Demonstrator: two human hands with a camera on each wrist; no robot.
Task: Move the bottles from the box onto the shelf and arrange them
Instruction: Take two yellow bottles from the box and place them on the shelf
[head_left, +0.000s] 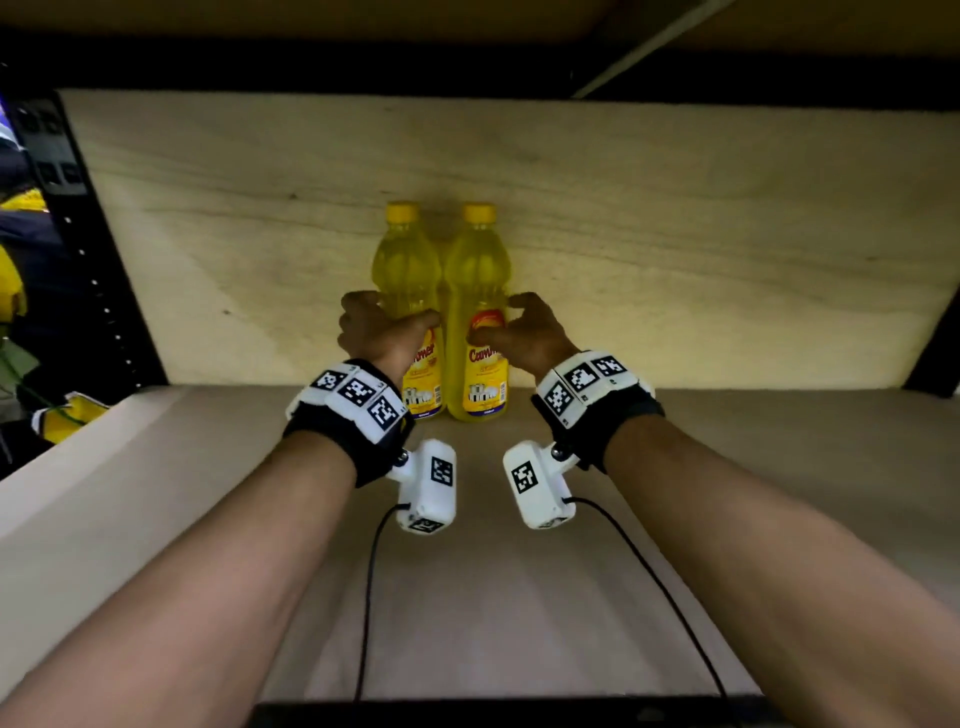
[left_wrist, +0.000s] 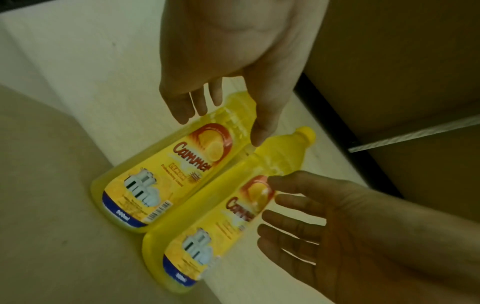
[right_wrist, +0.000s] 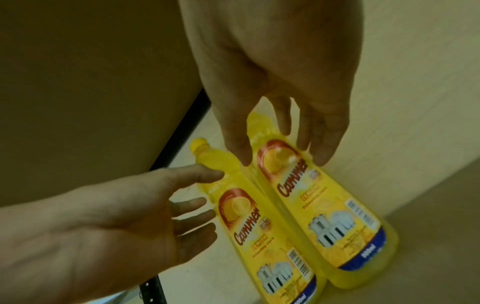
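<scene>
Two yellow dish-liquid bottles with yellow caps stand upright side by side on the shelf board (head_left: 467, 597), against its pale back panel. My left hand (head_left: 389, 317) is at the left bottle (head_left: 408, 260), with its relaxed fingers and thumb spread to either side of the upper body. My right hand (head_left: 514, 322) is at the right bottle (head_left: 475, 270) in the same way. In the left wrist view, the left hand's fingers (left_wrist: 189, 107) hang loose in front of the left bottle (left_wrist: 155, 185). In the right wrist view, the right hand's fingers (right_wrist: 322, 150) straddle the right bottle (right_wrist: 324, 205) without wrapping it.
A black perforated upright (head_left: 83, 249) bounds the shelf on the left, with yellow packs (head_left: 78, 415) beyond it. Another shelf board (head_left: 467, 31) hangs close overhead. Bare shelf board lies on both sides of the bottles. The box is out of view.
</scene>
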